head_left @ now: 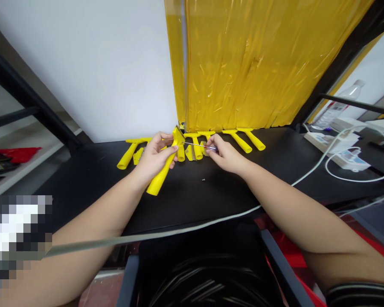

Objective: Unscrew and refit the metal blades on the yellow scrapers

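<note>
My left hand [158, 154] is wrapped round a yellow scraper-like tool [161, 178] with a tubular handle, its head tilted up and its handle slanting down toward me. In my right hand [221, 152] is a thin screwdriver [195, 145], its shaft pointing left at the tool's head. Whether the tip sits in a screw is too small to tell. Behind my hands, several similar yellow tools [127, 155] lie along the back of the black table [185, 204]. Small yellow plates [189, 152] lie among them. A small screw [203, 180] rests on the table below my right hand.
Yellow film [243, 68] and a white panel [115, 64] stand behind the table. At right are power strips [339, 149], a clear bottle [339, 104] and white cable [313, 168]. Another cable [192, 228] runs across the table's front edge. Black frame posts [28, 81] flank both sides.
</note>
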### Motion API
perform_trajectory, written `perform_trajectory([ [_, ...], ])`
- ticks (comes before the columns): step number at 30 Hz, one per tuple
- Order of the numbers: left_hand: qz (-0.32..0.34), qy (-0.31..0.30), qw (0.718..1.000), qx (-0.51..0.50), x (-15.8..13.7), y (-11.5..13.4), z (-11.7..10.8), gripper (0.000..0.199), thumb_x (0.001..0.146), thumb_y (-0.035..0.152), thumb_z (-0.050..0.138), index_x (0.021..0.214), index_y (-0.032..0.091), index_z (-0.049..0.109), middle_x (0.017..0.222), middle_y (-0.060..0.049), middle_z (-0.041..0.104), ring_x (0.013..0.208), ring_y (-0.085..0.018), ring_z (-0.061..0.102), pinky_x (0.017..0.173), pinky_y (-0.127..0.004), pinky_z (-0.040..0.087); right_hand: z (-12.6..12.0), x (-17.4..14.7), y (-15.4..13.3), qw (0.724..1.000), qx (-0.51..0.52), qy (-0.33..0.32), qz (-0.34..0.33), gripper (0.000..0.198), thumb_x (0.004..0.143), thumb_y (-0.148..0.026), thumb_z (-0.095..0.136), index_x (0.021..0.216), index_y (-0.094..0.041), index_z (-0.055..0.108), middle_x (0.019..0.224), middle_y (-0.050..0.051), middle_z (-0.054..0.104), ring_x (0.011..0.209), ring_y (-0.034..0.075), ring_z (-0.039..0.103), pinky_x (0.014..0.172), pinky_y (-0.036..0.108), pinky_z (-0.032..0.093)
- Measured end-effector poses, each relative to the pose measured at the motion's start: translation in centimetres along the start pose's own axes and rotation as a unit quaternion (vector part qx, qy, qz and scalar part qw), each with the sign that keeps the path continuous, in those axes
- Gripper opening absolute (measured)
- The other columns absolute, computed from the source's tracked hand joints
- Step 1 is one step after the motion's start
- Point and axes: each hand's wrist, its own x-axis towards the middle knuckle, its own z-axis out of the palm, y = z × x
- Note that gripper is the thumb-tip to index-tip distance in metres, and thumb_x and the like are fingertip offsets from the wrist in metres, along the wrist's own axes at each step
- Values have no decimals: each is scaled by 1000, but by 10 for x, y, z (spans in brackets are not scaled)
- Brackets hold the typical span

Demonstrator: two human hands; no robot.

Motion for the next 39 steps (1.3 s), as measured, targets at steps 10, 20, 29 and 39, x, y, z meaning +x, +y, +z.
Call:
perform_trajectory([
  [10,39,6,996,80,-2,-8,0,36,80,27,81,99,21,52,125,-9,65,56,-7,63,38,-18,49,-2,0,-9,973,-176,56,-137,15,106,-26,45,101,-23,59,103,13,65,96,27,61,86,40,50],
  [20,58,-9,996,66,-3,-5,1,34,83,26,80,98,21,50,119,-7,64,56,-7,63,38,-18,48,4,2,-4,997,19,52,56,54,107,-58,39,73,-21,57,69,4,60,68,19,57,73,35,44],
  [29,50,-2,998,26,-3,-2,2,38,80,27,83,98,22,50,124,-6,64,57,-7,63,40,-18,50,13,5,7,949,290,-23,123,47,87,-65,71,95,-25,47,67,-8,43,52,11,36,51,26,32],
  [39,57,12,998,23,-7,4,5,38,79,26,82,100,23,50,124,-5,62,58,-7,64,40,-19,49,9,4,5,973,207,4,100,47,84,-62,75,99,-24,52,76,-4,52,58,11,41,54,27,37],
])
